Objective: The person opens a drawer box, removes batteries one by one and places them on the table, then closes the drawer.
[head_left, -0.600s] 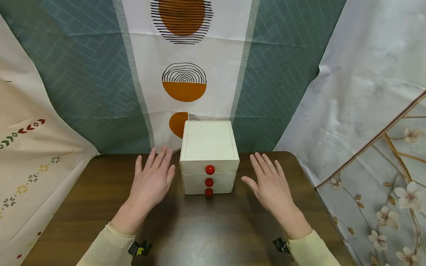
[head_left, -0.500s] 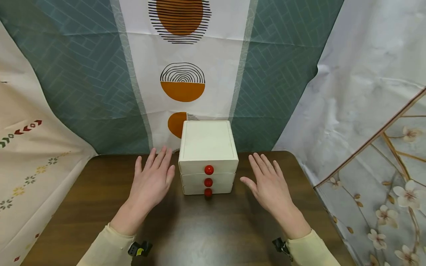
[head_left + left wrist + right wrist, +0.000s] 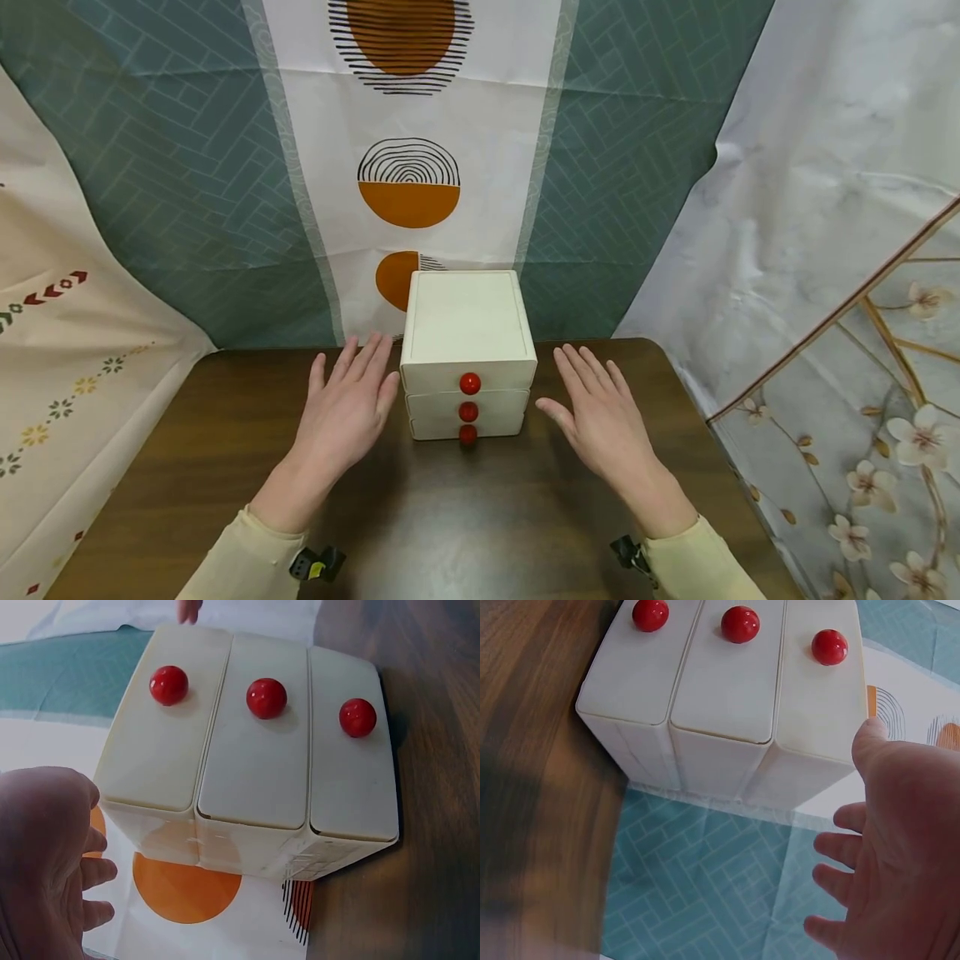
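Observation:
A small white chest of drawers stands at the back middle of the brown table. Its front has three stacked drawers, all closed, each with a round red knob. To the left of it my left hand is held palm down, fingers straight and thumb close to the chest's side. My right hand mirrors it on the right, fingers straight, with a gap between thumb and chest. Both hands hold nothing. The left wrist view shows the drawer fronts beside my left hand; the right wrist view shows my right hand beside them.
The dark wooden table reaches back to a hanging cloth with green sides and orange circles. A cream patterned cloth hangs at the left, a pale flowered one at the right. Dark wrist devices sit by the sleeves.
The head view has shifted slightly, so the chest appears a little further left. My right hand has moved slightly left toward the chest; my left hand is nearly still. The drawers have stayed closed.

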Demonstrator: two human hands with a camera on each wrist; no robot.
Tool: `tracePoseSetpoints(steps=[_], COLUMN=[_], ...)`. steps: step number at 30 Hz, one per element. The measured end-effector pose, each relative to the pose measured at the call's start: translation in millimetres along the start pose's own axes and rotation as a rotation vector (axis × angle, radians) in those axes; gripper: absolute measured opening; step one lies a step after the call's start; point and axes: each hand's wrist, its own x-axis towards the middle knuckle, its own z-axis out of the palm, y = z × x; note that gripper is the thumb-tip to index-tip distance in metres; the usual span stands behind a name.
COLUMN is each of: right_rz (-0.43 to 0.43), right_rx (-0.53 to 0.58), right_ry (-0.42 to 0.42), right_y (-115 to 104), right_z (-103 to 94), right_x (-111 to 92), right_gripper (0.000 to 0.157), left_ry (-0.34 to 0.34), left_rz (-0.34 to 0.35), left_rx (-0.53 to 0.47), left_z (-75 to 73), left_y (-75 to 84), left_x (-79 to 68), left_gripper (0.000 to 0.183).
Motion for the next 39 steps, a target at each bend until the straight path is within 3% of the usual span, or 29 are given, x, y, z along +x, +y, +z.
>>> tracePoseSetpoints(steps=[16, 29, 39], right_rz=[-0.054, -0.083, -0.082], right_rx=[0.129, 0.134, 0.149], right_ry=[0.026, 0.004, 0.007], right_y=[-14, -20, -25], right_z=[0.1, 2.8, 5.0], right_x=[18, 25, 26], right_gripper=[0.083, 0.084, 0.089], left_ry=[0.023, 0.011, -0.006], left_rz=[0.024, 0.047, 0.035], left_rx=[-0.086, -0.118, -0.129], left_z=[1.1, 4.3, 3.6], left_y=[9.9, 20.0, 17.1], left_x=[4.9, 7.4, 7.0], left_gripper=[0.063, 0.061, 0.062])
